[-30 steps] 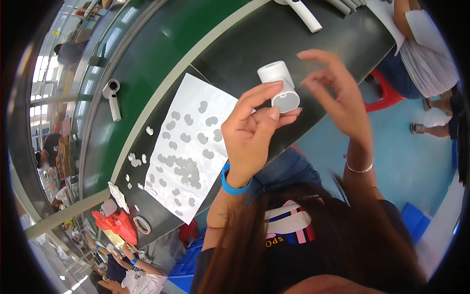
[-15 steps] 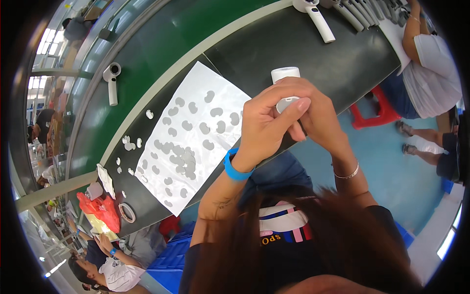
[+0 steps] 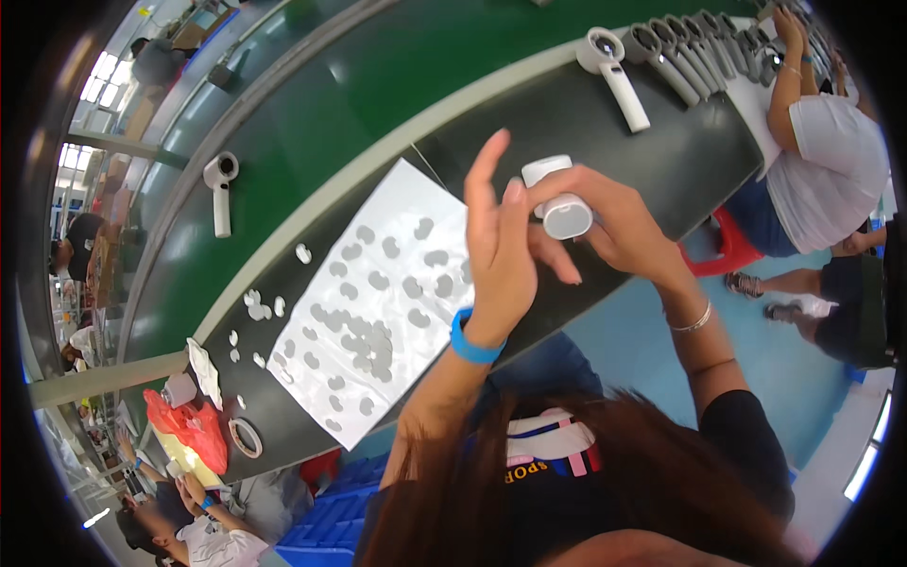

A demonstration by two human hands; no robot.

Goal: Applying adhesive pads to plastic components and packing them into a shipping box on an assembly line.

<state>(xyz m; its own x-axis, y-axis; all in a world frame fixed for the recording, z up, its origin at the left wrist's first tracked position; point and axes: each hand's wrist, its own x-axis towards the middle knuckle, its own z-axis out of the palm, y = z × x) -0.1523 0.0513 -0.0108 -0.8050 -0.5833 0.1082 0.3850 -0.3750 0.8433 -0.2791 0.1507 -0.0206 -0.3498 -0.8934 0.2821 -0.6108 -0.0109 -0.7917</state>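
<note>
Black table (image 3: 548, 109) beside green conveyor (image 3: 283, 142) | blue floor (image 3: 647, 331) | hands: left (image 3: 503, 269) spread, empty; right (image 3: 619, 222) gripping white device (image 3: 568, 220)

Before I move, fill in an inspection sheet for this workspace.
Surface: dark table, white sheet lying on it.
Job's things: white device, gray end facing the camera; gray pieces on the sheet, some overlapping.
Clutter: red bag, tape roll, pale pieces beside the sheet.
Hands: right hand grips the device; left hand open beside it, contact unclear.
Cables: nothing seen.
Surroundings: green strip beyond the table; row of gray devices, co-worker and red stool toward the right.
</note>
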